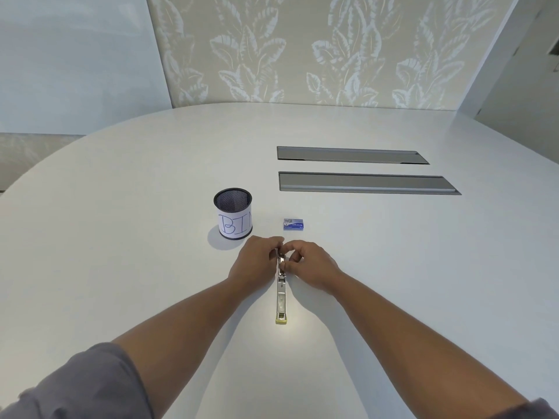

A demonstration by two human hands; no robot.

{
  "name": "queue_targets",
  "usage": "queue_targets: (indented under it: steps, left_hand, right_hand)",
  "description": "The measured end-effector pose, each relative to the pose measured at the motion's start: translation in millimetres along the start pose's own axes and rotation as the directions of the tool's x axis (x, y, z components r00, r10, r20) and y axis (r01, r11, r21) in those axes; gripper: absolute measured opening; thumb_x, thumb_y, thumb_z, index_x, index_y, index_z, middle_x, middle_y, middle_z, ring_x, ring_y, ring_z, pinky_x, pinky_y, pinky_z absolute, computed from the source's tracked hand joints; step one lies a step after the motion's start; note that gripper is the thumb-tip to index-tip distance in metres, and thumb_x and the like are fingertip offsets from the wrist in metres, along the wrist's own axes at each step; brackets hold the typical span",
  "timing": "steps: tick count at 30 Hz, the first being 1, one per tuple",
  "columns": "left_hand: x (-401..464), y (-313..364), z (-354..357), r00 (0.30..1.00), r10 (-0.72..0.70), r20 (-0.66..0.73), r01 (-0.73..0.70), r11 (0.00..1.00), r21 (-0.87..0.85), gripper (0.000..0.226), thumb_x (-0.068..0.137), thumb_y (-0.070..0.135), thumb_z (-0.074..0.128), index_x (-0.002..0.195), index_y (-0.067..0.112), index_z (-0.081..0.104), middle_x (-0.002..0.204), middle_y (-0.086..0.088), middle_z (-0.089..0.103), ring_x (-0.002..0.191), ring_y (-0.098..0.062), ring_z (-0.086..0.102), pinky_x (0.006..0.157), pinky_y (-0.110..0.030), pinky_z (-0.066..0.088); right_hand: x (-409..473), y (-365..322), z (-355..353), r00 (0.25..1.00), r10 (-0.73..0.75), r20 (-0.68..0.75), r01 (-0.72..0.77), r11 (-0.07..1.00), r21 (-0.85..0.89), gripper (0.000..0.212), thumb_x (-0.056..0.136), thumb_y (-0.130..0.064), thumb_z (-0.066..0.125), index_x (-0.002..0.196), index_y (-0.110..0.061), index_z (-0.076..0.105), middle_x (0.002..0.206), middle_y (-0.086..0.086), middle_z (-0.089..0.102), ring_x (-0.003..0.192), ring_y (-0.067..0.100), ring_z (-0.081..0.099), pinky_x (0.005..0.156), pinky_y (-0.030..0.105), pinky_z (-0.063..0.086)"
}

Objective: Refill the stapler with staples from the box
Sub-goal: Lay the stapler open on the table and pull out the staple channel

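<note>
Leafy wallpaper at the back, and a big pale rounded bench [393, 267] filling most of the view, with two long grey cable flaps [363, 182] sunk into it further out.

So the stapler [281, 293] is lying flat in the middle of the bench, swung open lengthwise, yellowish tip pointing back toward the person and the metal channel facing up. Makes sense to me: laid out like that, the tray is exposed and it won't roll around while you fiddle with it.

Both hands are bunched over the far end of it. Left hand [256, 263] has its fingers curled around that end from the left side, looks like it's steadying the thing. Right hand [305, 264] comes in from the other side with thumb and fingertips pinching at the metal part, probably working the spring pusher or the top piece. Can't tell exactly what bit is being pinched, too small and the fingers cover it.

Box of staples [293, 224] sits just beyond the hands, looks closed, near enough to grab without shifting. My guess is nothing's been loaded yet.

Off to the left of the box stands a black mesh cup [233, 213] with a paper label reading "BIN", likely for scraps or stray staples.
</note>
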State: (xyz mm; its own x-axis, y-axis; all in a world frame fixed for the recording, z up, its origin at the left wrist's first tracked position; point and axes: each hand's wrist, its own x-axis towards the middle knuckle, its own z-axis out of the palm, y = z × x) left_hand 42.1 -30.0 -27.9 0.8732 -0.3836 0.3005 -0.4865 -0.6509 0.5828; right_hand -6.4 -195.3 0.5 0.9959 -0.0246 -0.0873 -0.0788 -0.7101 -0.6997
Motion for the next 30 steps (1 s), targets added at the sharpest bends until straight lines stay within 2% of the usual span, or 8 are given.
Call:
queue_targets:
  steps: [3,8,13,19,22,24,27,30]
  left_hand:
    - [1.0,2.7,-3.7,0.999,0.042,0.016,-0.042,0.998,0.038,0.009,0.077,0.011,0.047,0.076,0.019,0.052,0.059,-0.001,0.053,0.068,-0.021,0.048,0.058,-0.041,0.048]
    - [0.6,7.5,-8.8,0.996,0.082,0.022,-0.082,0.996,0.031,0.010,0.074,0.007,0.048,0.070,0.016,0.049,0.053,-0.004,0.045,0.062,-0.023,0.041,0.054,-0.040,0.041]
    - [-0.1,11.3,-12.3,0.996,0.079,0.045,-0.081,0.996,0.042,0.009,0.074,0.006,0.049,0.070,0.012,0.055,0.053,-0.006,0.048,0.060,-0.024,0.042,0.055,-0.043,0.040]
    - [-1.0,15.7,-15.6,0.996,0.065,0.058,-0.070,0.994,0.081,0.011,0.075,0.006,0.050,0.072,0.010,0.060,0.054,-0.006,0.052,0.062,-0.026,0.046,0.057,-0.046,0.043]
    - [-2.3,16.7,-15.4,0.997,0.064,0.047,-0.068,0.994,0.084,0.010,0.076,0.007,0.050,0.070,0.011,0.057,0.054,-0.005,0.052,0.062,-0.028,0.046,0.058,-0.046,0.042]
    - [-2.5,16.3,-14.1,0.997,0.066,0.035,-0.069,0.993,0.091,0.011,0.078,0.007,0.050,0.073,0.011,0.059,0.057,-0.005,0.056,0.064,-0.028,0.048,0.059,-0.045,0.043]
    - [-2.5,15.8,-12.9,0.998,0.064,0.024,-0.067,0.992,0.103,0.014,0.079,0.007,0.049,0.076,0.011,0.062,0.060,-0.004,0.059,0.067,-0.028,0.049,0.061,-0.043,0.044]
    - [-1.9,16.3,-13.2,0.996,0.084,0.017,-0.086,0.990,0.116,0.008,0.076,0.007,0.049,0.071,0.010,0.054,0.056,-0.006,0.053,0.063,-0.029,0.045,0.058,-0.045,0.042]
  right_hand:
    - [-1.8,-0.9,1.5,1.000,0.016,-0.019,-0.015,0.999,0.037,0.017,0.082,-0.039,0.073,0.098,-0.040,0.068,0.081,-0.015,0.069,0.072,0.003,0.060,0.071,0.031,0.048]
    - [-8.5,-0.1,7.6,0.999,0.009,-0.048,-0.005,0.996,0.085,0.013,0.083,-0.031,0.073,0.093,-0.036,0.067,0.078,-0.017,0.065,0.070,0.005,0.056,0.076,0.034,0.050]
    - [-11.7,-4.5,8.4,0.998,-0.003,-0.055,0.006,0.999,0.051,0.012,0.085,-0.027,0.070,0.087,-0.037,0.063,0.083,-0.016,0.061,0.072,0.007,0.055,0.080,0.036,0.051]
    - [-14.7,-8.9,8.8,0.998,-0.003,-0.066,0.006,0.999,0.042,0.013,0.086,-0.027,0.068,0.089,-0.036,0.061,0.088,-0.018,0.062,0.074,0.004,0.056,0.080,0.036,0.051]
    - [-20.6,-5.0,11.9,0.993,-0.009,-0.118,0.019,0.996,0.085,0.017,0.085,-0.029,0.068,0.088,-0.044,0.059,0.070,-0.026,0.061,0.063,-0.001,0.055,0.067,0.030,0.044]
    - [-24.2,-1.2,14.6,0.989,-0.014,-0.150,0.037,0.988,0.153,0.016,0.083,-0.028,0.070,0.088,-0.042,0.063,0.060,-0.022,0.059,0.057,0.001,0.052,0.063,0.029,0.042]
    - [-27.5,0.3,16.7,0.983,-0.036,-0.183,0.085,0.960,0.266,0.016,0.079,-0.024,0.074,0.090,-0.034,0.066,0.072,-0.017,0.068,0.060,0.003,0.054,0.070,0.036,0.050]
    - [-28.1,-0.8,16.4,0.980,-0.053,-0.194,0.118,0.932,0.344,0.020,0.079,-0.015,0.075,0.089,-0.029,0.065,0.091,-0.010,0.072,0.063,0.009,0.056,0.075,0.043,0.054]
